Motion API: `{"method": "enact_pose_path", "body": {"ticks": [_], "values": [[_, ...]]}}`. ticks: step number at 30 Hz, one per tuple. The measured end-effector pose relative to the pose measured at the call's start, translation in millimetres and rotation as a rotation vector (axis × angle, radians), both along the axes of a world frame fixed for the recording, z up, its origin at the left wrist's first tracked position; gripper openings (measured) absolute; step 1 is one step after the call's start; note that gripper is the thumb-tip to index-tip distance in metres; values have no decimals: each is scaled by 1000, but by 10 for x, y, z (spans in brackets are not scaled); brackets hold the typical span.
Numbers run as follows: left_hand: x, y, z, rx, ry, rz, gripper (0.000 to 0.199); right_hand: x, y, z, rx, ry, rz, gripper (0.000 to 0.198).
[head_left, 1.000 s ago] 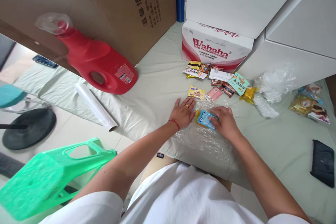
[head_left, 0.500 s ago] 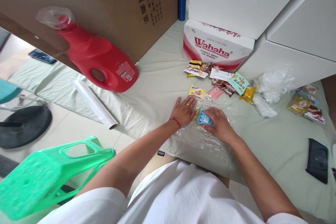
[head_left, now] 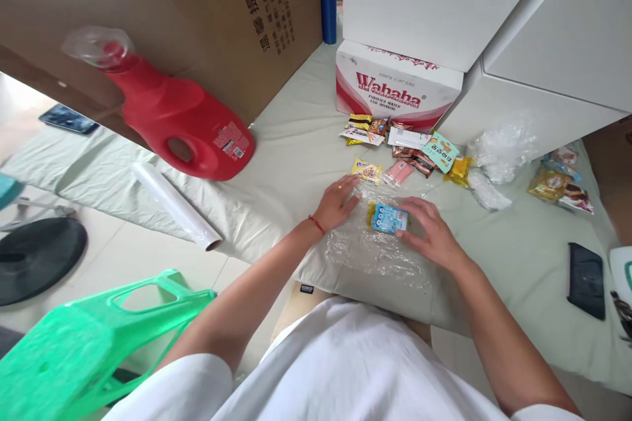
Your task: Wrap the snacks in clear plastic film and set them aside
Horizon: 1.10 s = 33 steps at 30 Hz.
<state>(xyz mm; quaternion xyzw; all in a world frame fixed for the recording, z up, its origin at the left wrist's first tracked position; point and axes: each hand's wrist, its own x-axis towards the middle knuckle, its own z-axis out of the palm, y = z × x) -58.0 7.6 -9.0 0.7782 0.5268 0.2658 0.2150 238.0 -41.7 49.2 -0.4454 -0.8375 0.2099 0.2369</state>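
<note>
A blue snack packet (head_left: pixel 390 218), with a yellow one partly showing under its left end, lies on a spread sheet of clear plastic film (head_left: pixel 370 253). My right hand (head_left: pixel 430 231) is open at the packet's right end, thumb and fingers apart around its corner. To the left, my left hand (head_left: pixel 336 204) is open, its fingers on or just over the film's left edge. Its fingertips reach close to a small yellow snack packet (head_left: pixel 367 172); whether they touch it I cannot tell. A pink packet (head_left: pixel 399 172) lies just beyond the film.
Several snack packets (head_left: pixel 409 137) lie before a Wahaha carton (head_left: pixel 395 85). Crumpled plastic (head_left: pixel 502 151), more snacks (head_left: pixel 548 184) and a black tray (head_left: pixel 586 280) are on the right. A red jug (head_left: pixel 187 125), a film roll (head_left: pixel 176 206) and a green stool (head_left: pixel 99 335) are on the left.
My right hand has come off the blue packet and drawn right, uncovering it. My left hand has shifted slightly left, away from the packet. The whole view has shifted a little.
</note>
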Motion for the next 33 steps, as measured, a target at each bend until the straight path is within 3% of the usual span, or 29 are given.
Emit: {"method": "enact_pose_path", "body": {"ticks": [4, 6, 9, 12, 15, 18, 24, 29, 33], "values": [[-211, -269, 223, 244, -91, 42, 36, 182, -541, 70, 48, 18, -58, 13], [-300, -555, 278, 269, -124, -88, 33, 268, -862, -32, 33, -16, -50, 15], [-419, -985, 198, 199, -97, -310, 40, 354, -1237, -280, 8, -75, -72, 36], [-525, -1231, 12, 143, 16, -339, 37, 376, -1389, -493, 25, -67, -134, 25], [-586, -1299, -123, 135, 78, -325, 16, 365, -1390, -571, 50, -29, -172, 13], [-596, -1332, -139, 146, 102, -313, 22, 369, -1385, -518, 32, 2, -154, 14], [-617, -1392, 139, 67, 73, -311, 22, 447, -1392, -161, -153, 59, -62, 12], [-586, -1035, 399, 39, -15, -267, 16, 546, -998, 184, -241, 30, -82, 15], [-480, -537, 415, 23, -59, -213, 17, 616, -473, 301, -251, -4, -139, 22]]}}
